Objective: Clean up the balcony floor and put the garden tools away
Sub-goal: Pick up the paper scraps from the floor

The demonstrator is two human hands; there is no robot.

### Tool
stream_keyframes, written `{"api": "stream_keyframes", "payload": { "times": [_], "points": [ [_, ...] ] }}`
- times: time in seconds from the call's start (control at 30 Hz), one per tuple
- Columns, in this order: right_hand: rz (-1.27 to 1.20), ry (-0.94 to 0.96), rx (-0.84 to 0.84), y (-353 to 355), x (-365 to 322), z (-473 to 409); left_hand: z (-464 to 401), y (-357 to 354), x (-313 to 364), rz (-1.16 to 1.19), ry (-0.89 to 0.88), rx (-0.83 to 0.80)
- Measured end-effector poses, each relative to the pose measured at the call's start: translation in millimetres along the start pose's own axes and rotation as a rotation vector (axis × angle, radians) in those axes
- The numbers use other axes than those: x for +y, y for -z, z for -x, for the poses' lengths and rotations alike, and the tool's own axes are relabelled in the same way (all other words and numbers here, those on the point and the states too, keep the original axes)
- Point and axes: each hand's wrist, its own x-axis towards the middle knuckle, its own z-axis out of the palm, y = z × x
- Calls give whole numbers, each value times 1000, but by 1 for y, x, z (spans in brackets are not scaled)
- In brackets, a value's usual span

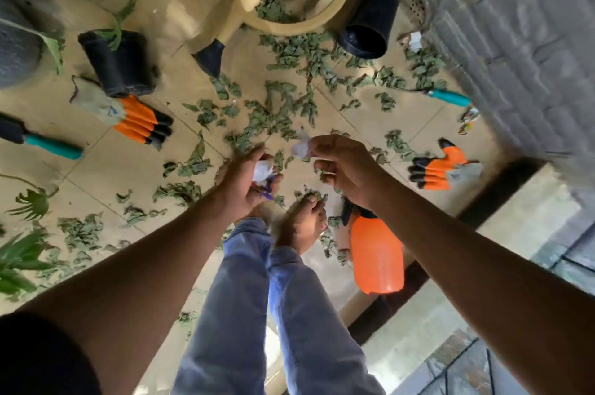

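Dried green leaves (277,111) lie scattered over the tan tile floor (106,166). We note the left hand (248,182) curled around crumpled white paper (262,170), with something purple beneath, possibly a wrapper. The right hand (346,166) pinches a second white scrap (301,148). An orange spray bottle (376,257) lies by the feet. Two orange gloves (138,119) (441,167) and two teal-handled tools (48,143) (449,97) rest on the floor, well apart.

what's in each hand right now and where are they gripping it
The left hand holds crumpled white and purple scraps bunched in its curled fingers. The right hand pinches a small white scrap at its edge with the fingertips.
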Motion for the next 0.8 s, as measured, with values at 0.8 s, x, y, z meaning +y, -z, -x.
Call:
{"api": "stream_keyframes", "payload": {
  "times": [0.8],
  "points": [
    [259, 219, 664, 56, -43, 44, 30, -123, 92, -617, -105, -11]
  ]
}}
